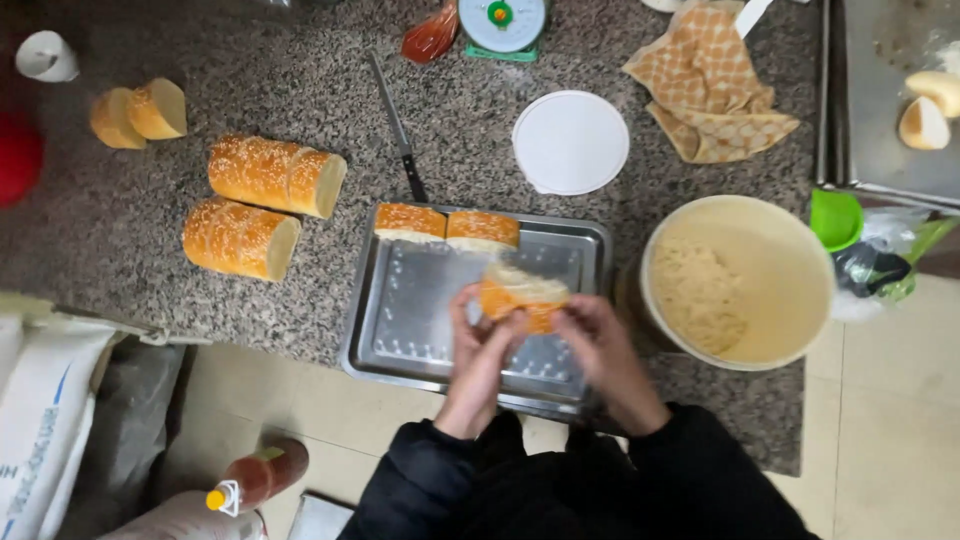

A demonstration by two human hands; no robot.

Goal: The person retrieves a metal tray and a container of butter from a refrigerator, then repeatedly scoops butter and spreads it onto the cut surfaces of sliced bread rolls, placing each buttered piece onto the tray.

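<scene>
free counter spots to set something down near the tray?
Bare granite lies between the sesame loaves and the metal tray, and between the white lid and the tray's far rim. The tray floor is bare left of both hands. Crowded right: bowl, cloth.

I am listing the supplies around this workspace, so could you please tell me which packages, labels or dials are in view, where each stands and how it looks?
Sack: on the floor, lower left; large, white, with blue print.
Bottle: on the floor beside the sack; brownish with a yellow cap.
Kitchen scale: top centre of the counter; green body, round white dial.
Tub: counter's right edge, beside the tray; round, cream, holding pale crumbs.
Lid: counter centre, above the tray; round, white, unlabelled.
</scene>
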